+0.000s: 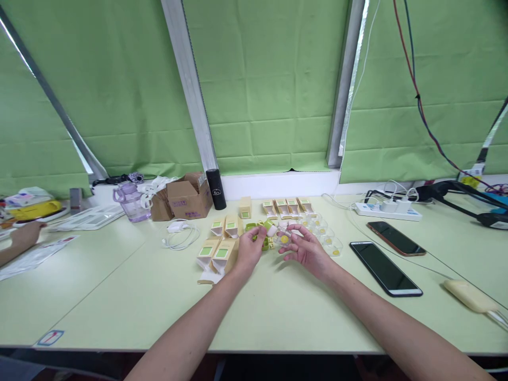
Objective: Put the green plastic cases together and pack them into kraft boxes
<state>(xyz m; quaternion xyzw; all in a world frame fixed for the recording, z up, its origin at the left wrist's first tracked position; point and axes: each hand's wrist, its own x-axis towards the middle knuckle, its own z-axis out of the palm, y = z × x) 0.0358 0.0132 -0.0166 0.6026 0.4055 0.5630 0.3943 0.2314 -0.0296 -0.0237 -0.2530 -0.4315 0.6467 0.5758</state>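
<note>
My left hand [252, 248] is closed, pinching a small white-and-green piece [272, 228] whose exact kind I cannot make out. Close beside it, my right hand [305, 250] grips a clear plastic case [284, 240] with a yellow spot. More clear cases with yellow spots [327, 239] lie just right of that hand. Several green pieces [251, 226] sit behind my left hand and are partly hidden. Open cream boxes with green squares [222, 253] stand left of my left hand, and another row of such boxes [281, 205] is farther back.
To the right lie a white-framed phone [384, 268], a second phone [396, 238], a power strip [387, 210] and a cream device [470, 296]. A cardboard box [189, 197], black bottle [216, 189], purple jug [133, 202] and charger [176, 226] stand left. Another person's hand [27, 235] is far left.
</note>
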